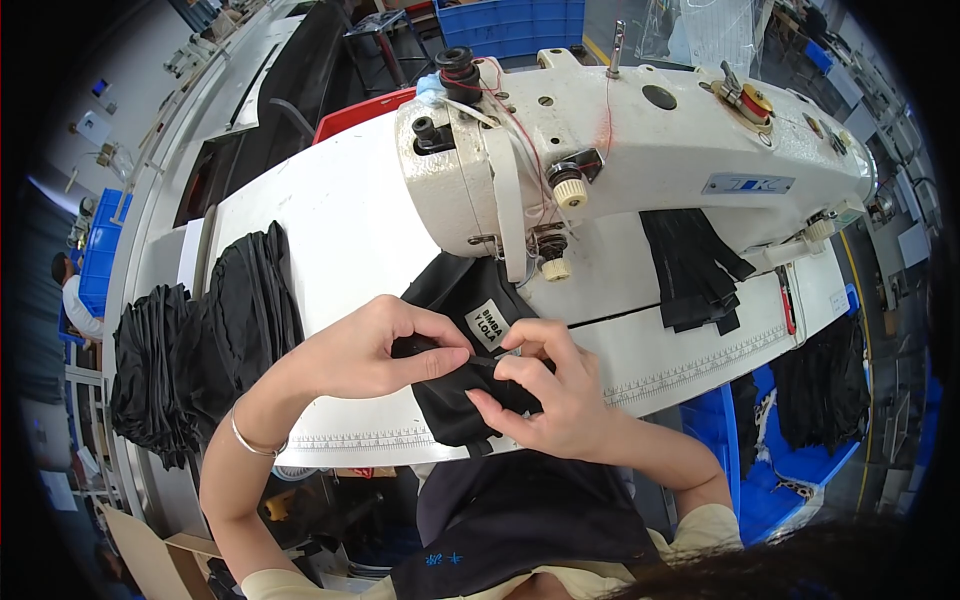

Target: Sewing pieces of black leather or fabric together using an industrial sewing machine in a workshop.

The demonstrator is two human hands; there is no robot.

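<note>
A black fabric piece [450,405] with a white label [486,323] lies below the needle end of a white industrial sewing machine [690,140], on the white table [350,210]. My left hand [395,355] pinches the fabric just below the label, thumb and index finger closed on it. My right hand [545,395] grips the same piece to the right, its fingers curled and close to the left fingertips. What lies between the fingertips is too small to make out clearly.
Stacks of black fabric [150,370] lie at the left. Black strips [690,265] and red-handled scissors or tool [786,310] are at the right. Blue bins [780,500] hold fabric below the table edge. A red tray [355,115] sits behind. Another person [78,300] is at far left.
</note>
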